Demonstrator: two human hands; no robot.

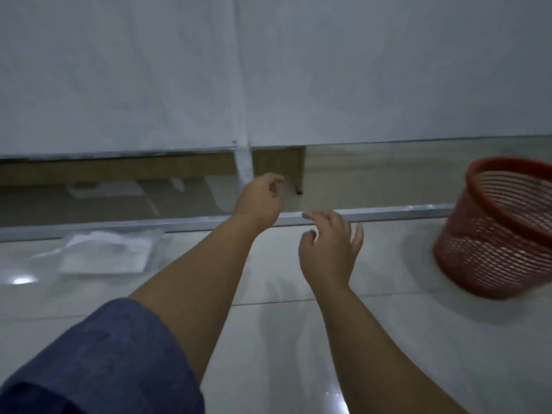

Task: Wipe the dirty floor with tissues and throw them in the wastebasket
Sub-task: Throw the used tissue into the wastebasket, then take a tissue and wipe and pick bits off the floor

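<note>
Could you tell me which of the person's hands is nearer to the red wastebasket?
Right. The right hand hovers open over the floor, just left of the wastebasket; the left hand is farther left, loosely curled.

basket (495, 234) showing red-orange, open lattice weave | sleeve (98, 360) showing denim blue | tissues (104, 255) showing white in clear wrap | floor (292, 348) showing glossy pale grey tiles | curtain (268, 70) showing plain white | rail (388, 215) showing silver
</note>
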